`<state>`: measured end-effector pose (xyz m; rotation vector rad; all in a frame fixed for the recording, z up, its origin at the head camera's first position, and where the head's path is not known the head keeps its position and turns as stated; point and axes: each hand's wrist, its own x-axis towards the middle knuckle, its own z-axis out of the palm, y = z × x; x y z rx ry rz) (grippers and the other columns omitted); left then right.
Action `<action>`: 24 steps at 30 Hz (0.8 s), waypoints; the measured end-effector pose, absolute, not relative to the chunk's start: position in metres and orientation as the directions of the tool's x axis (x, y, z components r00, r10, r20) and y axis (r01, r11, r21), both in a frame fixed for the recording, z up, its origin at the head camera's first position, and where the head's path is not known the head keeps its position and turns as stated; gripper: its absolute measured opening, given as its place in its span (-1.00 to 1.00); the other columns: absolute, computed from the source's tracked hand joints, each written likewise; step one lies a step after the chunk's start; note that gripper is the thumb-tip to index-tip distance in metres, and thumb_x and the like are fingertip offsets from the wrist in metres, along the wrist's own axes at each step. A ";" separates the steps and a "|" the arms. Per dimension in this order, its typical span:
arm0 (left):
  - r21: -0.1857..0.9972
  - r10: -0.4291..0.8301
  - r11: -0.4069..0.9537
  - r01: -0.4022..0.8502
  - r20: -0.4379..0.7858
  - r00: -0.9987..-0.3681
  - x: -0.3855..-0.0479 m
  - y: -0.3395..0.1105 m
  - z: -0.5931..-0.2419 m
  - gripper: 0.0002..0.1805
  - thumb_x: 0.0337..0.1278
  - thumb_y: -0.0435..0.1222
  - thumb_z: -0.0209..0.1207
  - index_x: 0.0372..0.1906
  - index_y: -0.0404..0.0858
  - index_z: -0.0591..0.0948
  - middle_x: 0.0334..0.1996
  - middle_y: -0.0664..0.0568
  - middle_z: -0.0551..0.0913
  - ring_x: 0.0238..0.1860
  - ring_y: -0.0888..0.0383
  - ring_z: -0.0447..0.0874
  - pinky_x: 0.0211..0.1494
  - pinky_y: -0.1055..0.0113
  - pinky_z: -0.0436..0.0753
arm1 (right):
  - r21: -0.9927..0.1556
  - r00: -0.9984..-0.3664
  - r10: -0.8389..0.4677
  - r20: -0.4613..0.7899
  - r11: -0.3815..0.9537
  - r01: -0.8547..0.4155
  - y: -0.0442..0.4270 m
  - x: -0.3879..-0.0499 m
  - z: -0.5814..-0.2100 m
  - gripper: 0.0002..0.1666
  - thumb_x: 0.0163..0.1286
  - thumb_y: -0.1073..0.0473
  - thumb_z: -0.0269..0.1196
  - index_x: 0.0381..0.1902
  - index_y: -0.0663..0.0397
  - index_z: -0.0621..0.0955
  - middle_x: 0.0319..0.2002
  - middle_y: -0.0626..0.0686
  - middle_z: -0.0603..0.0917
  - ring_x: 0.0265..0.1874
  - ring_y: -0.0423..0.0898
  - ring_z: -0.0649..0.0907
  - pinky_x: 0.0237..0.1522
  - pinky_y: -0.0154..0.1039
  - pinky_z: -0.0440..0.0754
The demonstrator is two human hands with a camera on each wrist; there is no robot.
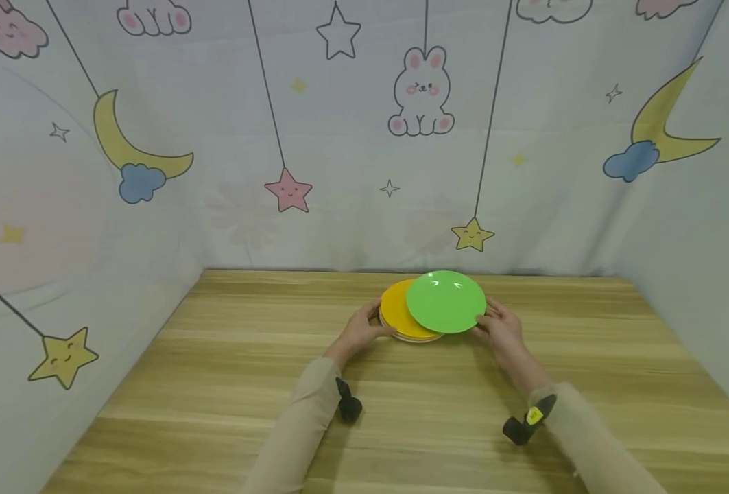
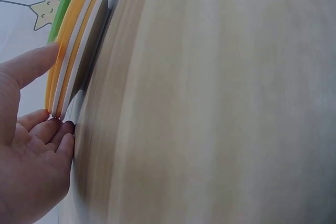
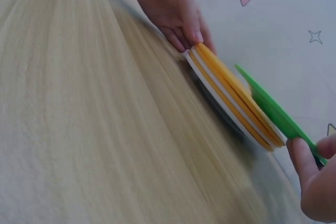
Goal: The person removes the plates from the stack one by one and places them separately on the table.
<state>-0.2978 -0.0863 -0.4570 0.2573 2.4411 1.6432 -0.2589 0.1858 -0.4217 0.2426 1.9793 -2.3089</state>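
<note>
My right hand (image 1: 503, 331) had the shiny, plastic-looking round green plate (image 1: 446, 302) pinched at its 4 o'clock rim, overhanging the round orange-and-white plate stack (image 1: 397, 310) toward 3, and imo bracing that stack with my left hand (image 1: 361, 333), gripping around 8, was key.

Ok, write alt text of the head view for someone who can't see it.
The right hand holds a green plate by its edge, partly over a yellow-topped plate stack whose rim the left hand grips. Behind the wooden table is a cartoon-print backdrop.
</note>
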 end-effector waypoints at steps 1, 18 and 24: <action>0.927 0.248 0.373 0.041 -0.057 -0.967 -0.298 -0.086 -0.457 -0.13 -0.07 -0.28 0.31 0.36 -0.33 0.12 0.32 -0.13 0.21 0.29 0.00 0.22 0.34 0.18 0.23 | -0.969 -0.981 0.056 -0.185 -0.174 0.173 0.185 -0.258 -0.422 -0.26 0.32 0.44 -0.06 0.40 0.15 -0.04 0.35 0.26 0.09 -0.35 -0.43 0.57 -0.05 -0.43 0.55; 0.929 0.242 0.370 0.019 -0.077 -0.967 -0.298 -0.085 -0.457 -0.14 -0.04 -0.27 0.30 0.36 -0.30 0.13 0.32 -0.09 0.22 0.29 0.00 0.22 0.33 0.17 0.24 | -0.920 -0.875 0.392 -0.284 -0.369 0.133 0.178 -0.252 -0.415 -0.28 0.30 0.47 -0.07 0.39 0.03 0.10 0.31 0.12 0.26 -0.36 -0.34 0.52 -0.28 -0.56 0.57; 0.932 0.241 0.361 0.016 -0.077 -0.968 -0.298 -0.085 -0.457 -0.15 -0.05 -0.27 0.31 0.36 -0.29 0.14 0.31 -0.09 0.23 0.29 0.01 0.22 0.33 0.17 0.24 | -0.908 -0.846 0.443 -0.296 -0.406 0.105 0.182 -0.252 -0.417 -0.25 0.27 0.51 -0.05 0.39 0.03 0.09 0.30 0.16 0.26 -0.37 -0.33 0.54 -0.18 -0.51 0.57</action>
